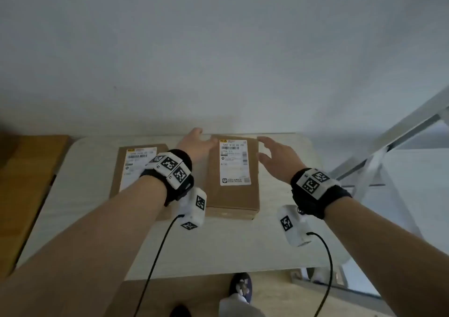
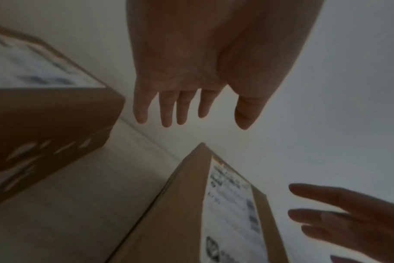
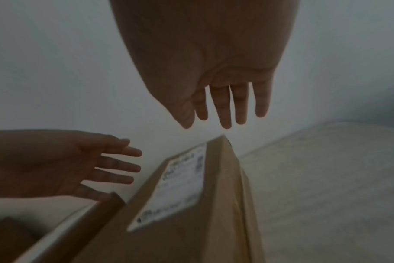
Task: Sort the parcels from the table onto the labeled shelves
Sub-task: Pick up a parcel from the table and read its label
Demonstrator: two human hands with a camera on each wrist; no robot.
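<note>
Two brown cardboard parcels with white shipping labels lie flat on a pale table (image 1: 243,248). The right parcel (image 1: 213,195) (image 2: 184,222) (image 3: 214,222) sits near the table's middle. The left parcel (image 1: 121,171) (image 2: 45,115) is partly hidden by my left forearm. My left hand (image 1: 196,144) (image 2: 189,106) (image 3: 68,165) hovers with straight fingers just left of the right parcel's far corner. Above that parcel's far right edge my right hand (image 1: 274,154) (image 3: 225,110) (image 2: 349,213) is spread, apart from it. Neither hand holds anything.
A white wall (image 1: 218,49) rises right behind the table. A wooden surface (image 1: 26,171) borders the table on the left. A grey metal frame (image 1: 393,146) slants up at the right. Shoes (image 1: 240,287) and wooden floor show below the near table edge.
</note>
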